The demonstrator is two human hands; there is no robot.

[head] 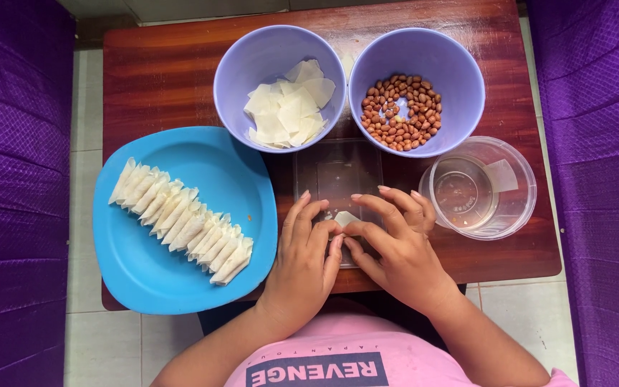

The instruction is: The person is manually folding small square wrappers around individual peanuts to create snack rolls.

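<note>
Both hands work at the lower centre of the frame over a clear flat tray (338, 168) on the wooden table (159, 72). The left hand (304, 251) and right hand (395, 244) meet fingertip to fingertip around a small white wrapper piece (344, 217), which lies on the tray between them. The fingers of both hands are curled and pinching the wrapper's edges; the thumbs press toward each other below it. What sits inside the fold cannot be seen.

At the left, a blue plate (145, 279) carries a diagonal row of folded wrappers (180, 221), overlapping one another from upper left to lower right. At the upper centre, a lavender bowl (241, 54) holds loose square wrapper sheets (288, 107). Just beside it on the right, a second lavender bowl (460, 64) holds red-skinned peanuts (402, 111). At the right, a clear round container (517, 201) holds what looks like water, with one white sheet against its wall.

Judgement on the fold in hand: it should go well if both thumbs keep even pressure so the seam closes flat, and if the fingertips hold the corners square before pressing. Uneven pinching would likely leave a gap or tear the thin sheet. Keeping the piece on the tray gives a firm surface to crease against.
</note>
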